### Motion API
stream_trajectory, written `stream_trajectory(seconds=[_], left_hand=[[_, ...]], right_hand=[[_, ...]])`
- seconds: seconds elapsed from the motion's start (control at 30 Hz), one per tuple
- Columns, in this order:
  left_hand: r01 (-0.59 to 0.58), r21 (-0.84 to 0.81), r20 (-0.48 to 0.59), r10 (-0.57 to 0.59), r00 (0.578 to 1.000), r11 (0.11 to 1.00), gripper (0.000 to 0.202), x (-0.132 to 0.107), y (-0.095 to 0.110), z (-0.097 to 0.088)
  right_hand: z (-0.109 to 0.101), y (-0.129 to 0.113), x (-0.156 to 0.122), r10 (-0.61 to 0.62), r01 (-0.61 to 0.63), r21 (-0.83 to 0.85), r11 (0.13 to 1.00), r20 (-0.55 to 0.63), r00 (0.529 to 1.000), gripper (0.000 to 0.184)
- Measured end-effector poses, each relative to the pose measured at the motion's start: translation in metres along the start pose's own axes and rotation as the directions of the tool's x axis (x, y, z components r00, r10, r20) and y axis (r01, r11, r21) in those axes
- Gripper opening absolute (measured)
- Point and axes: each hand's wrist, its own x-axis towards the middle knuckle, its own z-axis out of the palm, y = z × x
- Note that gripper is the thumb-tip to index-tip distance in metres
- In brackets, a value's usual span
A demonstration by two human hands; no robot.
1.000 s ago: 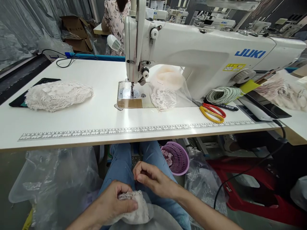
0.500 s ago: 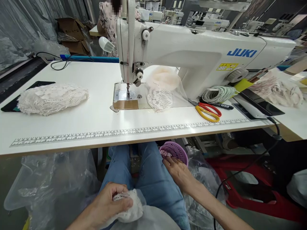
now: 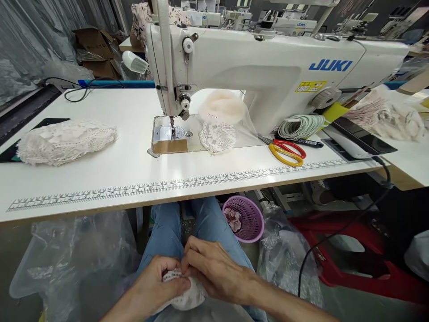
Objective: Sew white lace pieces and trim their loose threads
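Over my lap, my left hand (image 3: 165,281) is closed around a bunched piece of white lace (image 3: 188,297). My right hand (image 3: 214,268) has its fingers pinched together at the upper edge of that lace, close against the left thumb. Whether the right fingers grip the lace itself or some small bit on it is hidden. Beyond the hands, a sewing machine (image 3: 268,58) stands on the white table (image 3: 134,170). Beside its needle plate lies a lace piece with peach mesh (image 3: 219,129).
Red and yellow scissors (image 3: 286,152) lie near coiled cord (image 3: 298,127). At the table's left is a lace pile (image 3: 67,141). Under the table edge stands a purple basket (image 3: 250,219) with pinkish scraps. A red stool (image 3: 362,264) and a hanging black cable (image 3: 338,223) are at the right.
My right hand has come from the purple basket to the lace at my left hand, its fingers now pinched there. My left hand keeps its hold. The view has shifted slightly.
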Motion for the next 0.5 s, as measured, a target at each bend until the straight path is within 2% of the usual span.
stream_trajectory(seconds=[0.07,0.13,0.2,0.27,0.33,0.37,0.43,0.47,0.5], left_hand=[[-0.008,0.0,0.022,0.008,1.0,1.0,0.049,0.0,0.0,-0.001],[-0.036,0.012,0.016,0.036,0.999,0.999,0.048,-0.001,0.0,-0.005],[-0.052,-0.014,0.006,0.052,0.999,0.999,0.047,-0.002,0.0,-0.009],[-0.04,-0.081,0.015,0.042,0.999,0.996,0.046,-0.002,-0.001,-0.012],[-0.022,-0.152,0.011,0.024,1.0,0.988,0.044,-0.003,-0.001,-0.013],[-0.008,-0.182,0.004,0.008,1.0,0.983,0.044,-0.003,-0.001,-0.012],[0.023,-0.231,-0.026,-0.03,0.999,0.973,0.045,-0.004,0.0,-0.01],[0.031,-0.248,-0.044,-0.043,0.998,0.968,0.046,-0.005,0.0,-0.009],[0.03,-0.262,-0.061,-0.048,0.997,0.965,0.046,-0.007,0.001,-0.009]], right_hand=[[-0.002,0.012,-0.005,0.024,-0.024,-0.061,0.998,-0.003,1.0,0.01],[-0.004,0.031,-0.015,0.111,-0.121,-0.178,0.977,-0.065,0.992,0.01],[-0.005,0.052,-0.028,0.243,-0.291,-0.295,0.91,-0.187,0.952,0.017],[-0.006,0.064,-0.038,0.333,-0.419,-0.331,0.845,-0.288,0.898,0.022],[-0.006,0.063,-0.043,0.355,-0.446,-0.321,0.835,-0.306,0.884,0.022],[-0.006,0.058,-0.042,0.358,-0.425,-0.254,0.869,-0.271,0.894,0.02],[-0.003,0.044,-0.035,0.339,-0.331,0.081,0.94,-0.116,0.934,0.023],[-0.001,0.037,-0.029,0.312,-0.29,0.314,0.904,-0.023,0.95,0.032],[0.002,0.031,-0.022,0.284,-0.274,0.523,0.807,0.063,0.957,0.041]])
